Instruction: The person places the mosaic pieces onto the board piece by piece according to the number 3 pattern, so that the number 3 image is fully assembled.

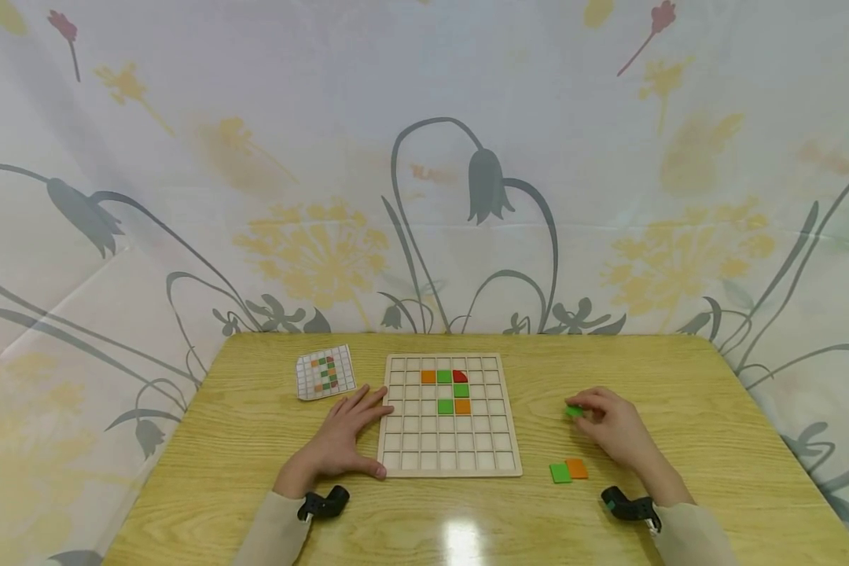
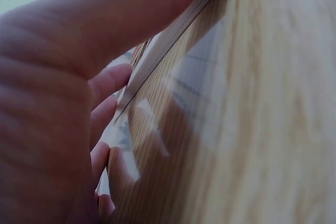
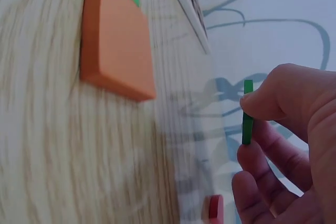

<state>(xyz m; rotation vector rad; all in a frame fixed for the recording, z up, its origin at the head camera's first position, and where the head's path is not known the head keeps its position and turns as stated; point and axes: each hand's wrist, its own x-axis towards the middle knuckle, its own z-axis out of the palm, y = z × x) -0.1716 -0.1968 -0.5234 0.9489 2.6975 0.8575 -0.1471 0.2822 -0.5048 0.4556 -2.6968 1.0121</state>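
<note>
My right hand (image 1: 614,428) pinches a green square tile (image 3: 247,113) between thumb and fingers, to the right of the grid board. My left hand (image 1: 343,440) lies spread with straight fingers along the left edge of the wooden grid board (image 1: 410,464), thumb near its lower left corner. Several green and orange square tiles and one red rounded piece (image 1: 460,376) sit in the board's upper cells. Below the right hand, a loose green tile (image 1: 560,472) and an orange tile (image 1: 576,468) lie side by side on the table.
A paper card (image 1: 325,373) printed with a coloured grid pattern lies left of the board. In the right wrist view, a red piece (image 3: 216,208) shows beyond the tiles; the right hand hides it in the head view. A flower-patterned cloth (image 1: 424,196) hangs behind the table (image 1: 219,472).
</note>
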